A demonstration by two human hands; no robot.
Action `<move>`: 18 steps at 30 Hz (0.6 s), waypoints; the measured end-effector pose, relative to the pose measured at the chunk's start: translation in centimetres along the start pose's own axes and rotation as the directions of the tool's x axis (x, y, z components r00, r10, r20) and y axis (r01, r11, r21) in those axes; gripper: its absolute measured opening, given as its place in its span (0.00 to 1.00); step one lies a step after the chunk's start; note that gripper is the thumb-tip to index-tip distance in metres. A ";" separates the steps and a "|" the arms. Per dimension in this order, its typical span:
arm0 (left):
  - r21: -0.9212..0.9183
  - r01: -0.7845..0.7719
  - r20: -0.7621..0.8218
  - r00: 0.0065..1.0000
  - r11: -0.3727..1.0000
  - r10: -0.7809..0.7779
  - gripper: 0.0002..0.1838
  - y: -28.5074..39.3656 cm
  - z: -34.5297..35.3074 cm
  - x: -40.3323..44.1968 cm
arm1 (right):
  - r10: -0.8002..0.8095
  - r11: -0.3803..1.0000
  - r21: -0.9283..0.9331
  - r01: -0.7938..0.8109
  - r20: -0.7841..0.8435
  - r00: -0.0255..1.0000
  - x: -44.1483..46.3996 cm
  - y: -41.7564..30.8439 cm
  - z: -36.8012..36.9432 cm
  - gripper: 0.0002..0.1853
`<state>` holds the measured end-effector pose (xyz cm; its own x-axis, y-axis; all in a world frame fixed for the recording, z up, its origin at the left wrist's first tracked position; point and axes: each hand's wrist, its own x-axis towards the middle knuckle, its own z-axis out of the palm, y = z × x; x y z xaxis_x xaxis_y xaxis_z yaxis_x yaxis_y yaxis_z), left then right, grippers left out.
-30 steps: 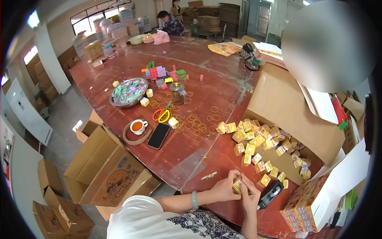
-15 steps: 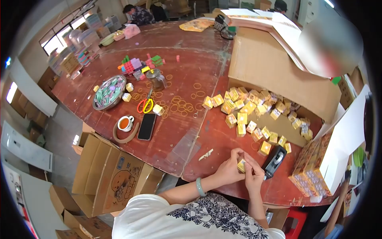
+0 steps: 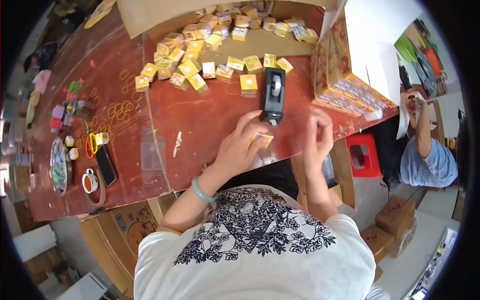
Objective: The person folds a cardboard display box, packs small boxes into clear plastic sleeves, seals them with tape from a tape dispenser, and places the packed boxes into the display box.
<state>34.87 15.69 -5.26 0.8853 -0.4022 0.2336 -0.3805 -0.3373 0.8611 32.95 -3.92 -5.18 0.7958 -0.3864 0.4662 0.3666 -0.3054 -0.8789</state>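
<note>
My left hand (image 3: 237,147) is closed around a small yellow box (image 3: 266,142), gripping it near the table's front edge. To the right of it, apart from the box, my right hand (image 3: 319,140) is raised with bent fingers drawn towards the thumb. Whatever may be between those fingertips is too small or blurred to make out. A black tape dispenser (image 3: 273,95) stands just beyond the box, between my two hands. Behind it, several loose yellow boxes (image 3: 190,67) lie on the red table (image 3: 210,112) and spill from a large cardboard carton (image 3: 165,15).
Stacked patterned boxes (image 3: 340,75) stand at the right edge. Further left are rubber bands (image 3: 120,112), scissors (image 3: 91,144), a phone (image 3: 105,165), a cup of tea (image 3: 90,181) and a metal bowl (image 3: 53,172). A co-worker in a blue shirt (image 3: 429,160) sits right, near a red stool (image 3: 363,155).
The view has turned to the right and down. My hands, together at the small box before, are now apart: the left keeps the box, the right has moved away rightward.
</note>
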 end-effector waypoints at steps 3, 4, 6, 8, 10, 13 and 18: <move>0.321 -0.225 0.142 0.972 0.920 0.188 0.09 -0.9 0.6 1.1 | 0.156 0.980 -0.136 -0.147 0.058 0.986 1.5 4.6 -1.0 0.06; 0.421 -0.265 0.150 0.964 0.867 0.221 0.08 -1.5 1.1 1.2 | 0.185 0.959 -0.248 -0.138 0.178 0.966 1.2 6.8 -1.0 0.08; 0.607 -0.334 0.169 0.941 0.721 0.293 0.07 -2.8 2.1 2.0 | 0.352 0.930 -0.189 -0.315 0.215 0.911 1.5 6.1 1.1 0.09; 0.686 -0.355 0.193 0.930 0.635 0.311 0.06 -3.3 2.6 2.0 | 0.518 0.855 -0.137 -0.500 0.267 0.813 1.4 6.2 2.2 0.10; 0.724 -0.321 0.181 0.942 0.611 0.281 0.07 -3.2 3.3 1.4 | 0.559 0.808 0.028 -0.589 0.285 0.779 1.1 7.3 2.8 0.10; 0.760 -0.281 0.155 0.954 0.585 0.258 0.07 -3.2 4.1 1.3 | 0.585 0.737 0.182 -0.651 0.311 0.749 1.1 7.8 3.2 0.10; 0.771 -0.271 0.141 0.955 0.576 0.261 0.08 -3.3 4.6 0.8 | 0.629 0.702 0.290 -0.650 0.175 0.757 -0.3 5.2 3.4 0.09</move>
<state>35.65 12.57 -9.95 0.7084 -0.5922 0.3840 -0.6657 -0.7414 0.0849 36.28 -2.42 -10.27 0.9178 -0.3321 -0.2174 -0.1201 0.2896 -0.9496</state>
